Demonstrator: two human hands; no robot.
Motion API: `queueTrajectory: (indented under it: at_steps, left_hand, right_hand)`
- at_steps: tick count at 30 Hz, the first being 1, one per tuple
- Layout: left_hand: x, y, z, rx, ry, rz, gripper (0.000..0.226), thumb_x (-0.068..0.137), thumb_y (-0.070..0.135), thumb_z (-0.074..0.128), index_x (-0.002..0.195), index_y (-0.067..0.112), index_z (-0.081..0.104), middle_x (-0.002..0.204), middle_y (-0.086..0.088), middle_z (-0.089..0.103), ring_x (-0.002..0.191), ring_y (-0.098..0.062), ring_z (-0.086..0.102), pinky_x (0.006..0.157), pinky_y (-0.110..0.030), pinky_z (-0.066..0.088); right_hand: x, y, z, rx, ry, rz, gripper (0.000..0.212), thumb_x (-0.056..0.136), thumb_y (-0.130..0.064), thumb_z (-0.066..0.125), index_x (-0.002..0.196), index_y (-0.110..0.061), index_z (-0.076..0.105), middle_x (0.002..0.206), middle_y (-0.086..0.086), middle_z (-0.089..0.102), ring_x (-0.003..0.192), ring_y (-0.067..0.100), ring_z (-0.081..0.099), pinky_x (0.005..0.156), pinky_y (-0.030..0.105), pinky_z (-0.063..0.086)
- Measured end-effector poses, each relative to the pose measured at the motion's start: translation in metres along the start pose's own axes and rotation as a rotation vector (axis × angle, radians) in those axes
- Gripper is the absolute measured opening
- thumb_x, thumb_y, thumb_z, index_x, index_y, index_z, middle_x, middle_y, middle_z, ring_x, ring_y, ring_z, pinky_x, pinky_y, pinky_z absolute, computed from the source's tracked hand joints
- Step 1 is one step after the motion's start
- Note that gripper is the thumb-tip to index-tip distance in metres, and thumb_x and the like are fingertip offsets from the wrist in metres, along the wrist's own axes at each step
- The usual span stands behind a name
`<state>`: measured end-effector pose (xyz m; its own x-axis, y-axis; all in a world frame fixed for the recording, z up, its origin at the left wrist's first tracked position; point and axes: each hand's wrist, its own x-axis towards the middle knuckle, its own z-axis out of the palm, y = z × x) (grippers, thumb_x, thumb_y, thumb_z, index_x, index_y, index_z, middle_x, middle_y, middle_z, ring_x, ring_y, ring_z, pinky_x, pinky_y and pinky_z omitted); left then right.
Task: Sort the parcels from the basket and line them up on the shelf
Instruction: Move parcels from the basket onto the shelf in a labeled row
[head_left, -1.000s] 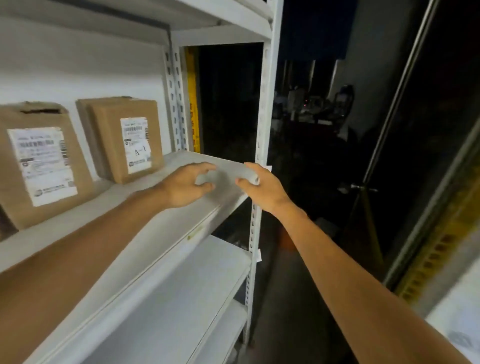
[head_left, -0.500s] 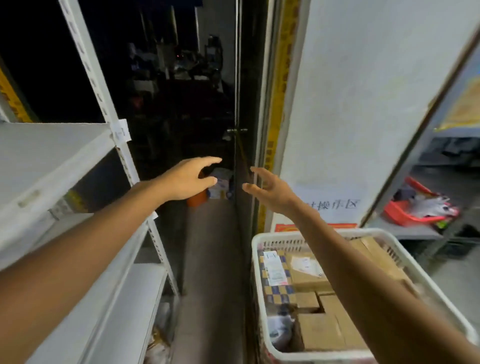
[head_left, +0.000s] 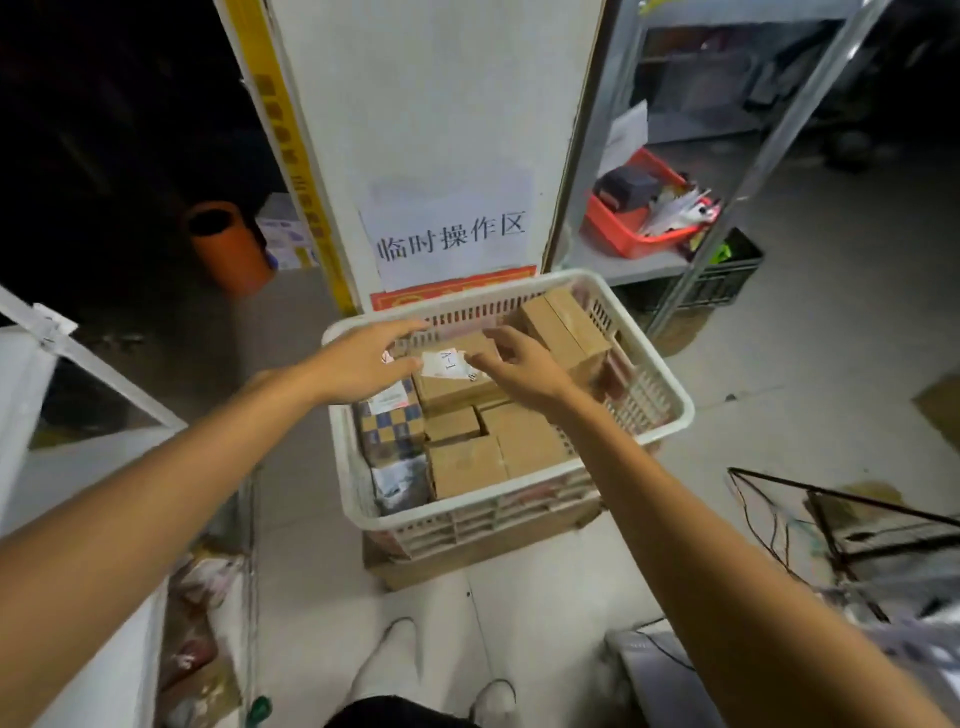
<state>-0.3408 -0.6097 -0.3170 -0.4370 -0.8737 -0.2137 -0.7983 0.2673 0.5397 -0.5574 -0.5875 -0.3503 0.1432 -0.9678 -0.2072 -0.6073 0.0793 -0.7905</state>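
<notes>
- Hands: left hand (head_left: 363, 358) and right hand (head_left: 522, 371) were spread, holding nothing, over the far end of the basket (head_left: 672, 389).
- A-1 parcel (head_left: 451, 383) lay inside the basket, between both hands, among other parcels (head_left: 467, 465).

shelf (head_left: 15, 405): cut by left edge | parcel label (head_left: 445, 362): partly behind right hand (head_left: 519, 369)

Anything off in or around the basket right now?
Nothing is spilled or visibly damaged. In the white basket, the tall brown box at the far right corner sits tilted, while the other parcels lie flat. Loose wires trail across the floor on the right.
</notes>
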Motion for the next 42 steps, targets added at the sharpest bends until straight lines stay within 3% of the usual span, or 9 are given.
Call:
queueTrajectory:
  at_steps: [7, 11, 15, 19, 25, 31, 34, 37, 42]
  left_hand:
    - [0.074, 0.014, 0.056, -0.033, -0.124, 0.019, 0.050, 0.096, 0.018, 0.054, 0.144, 0.018, 0.039, 0.144, -0.002, 0.044, 0.129, -0.018, 0.043, 0.096, -0.023, 0.032]
    - [0.126, 0.007, 0.081, -0.123, -0.163, 0.030, 0.044, 0.096, 0.020, 0.054, 0.139, 0.019, 0.045, 0.136, 0.003, 0.048, 0.126, -0.014, 0.045, 0.105, -0.030, 0.037]
    - [0.171, 0.007, 0.110, -0.170, -0.255, 0.023, 0.045, 0.096, 0.023, 0.053, 0.140, 0.021, 0.044, 0.142, -0.003, 0.047, 0.127, -0.020, 0.046, 0.101, -0.029, 0.037]
    - [0.211, 0.012, 0.134, -0.277, -0.324, -0.035, 0.043, 0.097, 0.022, 0.052, 0.140, 0.022, 0.044, 0.141, -0.003, 0.048, 0.127, -0.020, 0.047, 0.099, -0.028, 0.037]
    - [0.275, 0.017, 0.171, -0.466, -0.281, -0.226, 0.043, 0.099, 0.021, 0.049, 0.141, 0.024, 0.042, 0.141, -0.004, 0.050, 0.124, -0.017, 0.050, 0.093, -0.025, 0.039]
    - [0.325, 0.008, 0.208, -0.284, -0.222, -0.260, 0.054, 0.097, 0.025, 0.052, 0.146, 0.032, 0.032, 0.149, 0.000, 0.039, 0.134, -0.020, 0.040, 0.109, -0.037, 0.035]
    - [0.348, 0.014, 0.231, -0.263, -0.141, -0.240, 0.055, 0.097, 0.023, 0.053, 0.148, 0.026, 0.033, 0.152, 0.003, 0.032, 0.137, -0.014, 0.033, 0.109, -0.026, 0.026]
    - [0.362, 0.019, 0.257, -0.264, 0.051, -0.242, 0.049, 0.093, 0.019, 0.059, 0.140, 0.024, 0.047, 0.144, 0.005, 0.037, 0.129, -0.009, 0.039, 0.108, -0.028, 0.034]
    - [0.368, 0.017, 0.284, -0.240, 0.152, -0.208, 0.049, 0.086, 0.018, 0.068, 0.134, 0.019, 0.055, 0.142, -0.001, 0.038, 0.132, -0.012, 0.036, 0.109, -0.022, 0.029]
  right_hand:
    - [0.017, 0.066, -0.026, 0.019, 0.030, 0.160, 0.059, 0.096, -0.041, 0.055, 0.144, -0.011, 0.040, 0.145, 0.007, 0.048, 0.130, 0.021, 0.048, 0.102, 0.033, 0.042]
    - [0.033, 0.094, -0.045, 0.028, 0.026, 0.271, 0.060, 0.095, -0.043, 0.055, 0.144, -0.012, 0.040, 0.142, 0.008, 0.049, 0.125, 0.022, 0.051, 0.100, 0.034, 0.046]
    - [0.052, 0.122, -0.068, 0.032, 0.011, 0.377, 0.058, 0.097, -0.041, 0.054, 0.146, -0.016, 0.037, 0.138, 0.003, 0.050, 0.096, 0.002, 0.058, 0.072, 0.005, 0.040]
    - [0.081, 0.152, -0.077, -0.029, 0.015, 0.436, 0.063, 0.094, -0.044, 0.057, 0.146, -0.015, 0.039, 0.144, 0.008, 0.046, 0.127, 0.021, 0.049, 0.096, 0.026, 0.038]
    - [0.143, 0.208, -0.087, -0.122, 0.001, 0.447, 0.069, 0.086, -0.046, 0.066, 0.144, -0.019, 0.040, 0.146, 0.010, 0.041, 0.125, 0.028, 0.049, 0.105, 0.046, 0.044]
    - [0.211, 0.257, -0.092, -0.355, -0.045, 0.357, 0.077, 0.083, -0.044, 0.068, 0.146, -0.027, 0.028, 0.157, 0.008, 0.018, 0.142, 0.035, 0.017, 0.116, 0.051, 0.024]
    - [0.228, 0.278, -0.081, -0.379, -0.099, 0.345, 0.091, 0.080, -0.053, 0.068, 0.151, -0.033, 0.014, 0.159, 0.012, 0.009, 0.142, 0.038, 0.018, 0.115, 0.049, 0.023]
    - [0.232, 0.299, -0.064, -0.486, -0.053, 0.348, 0.104, 0.077, -0.067, 0.059, 0.154, -0.033, -0.001, 0.160, 0.018, 0.005, 0.142, 0.038, 0.018, 0.114, 0.050, 0.022]
    - [0.233, 0.323, -0.055, -0.495, 0.077, 0.291, 0.100, 0.073, -0.071, 0.039, 0.156, -0.026, 0.006, 0.154, 0.024, 0.019, 0.133, 0.041, 0.029, 0.105, 0.051, 0.031]
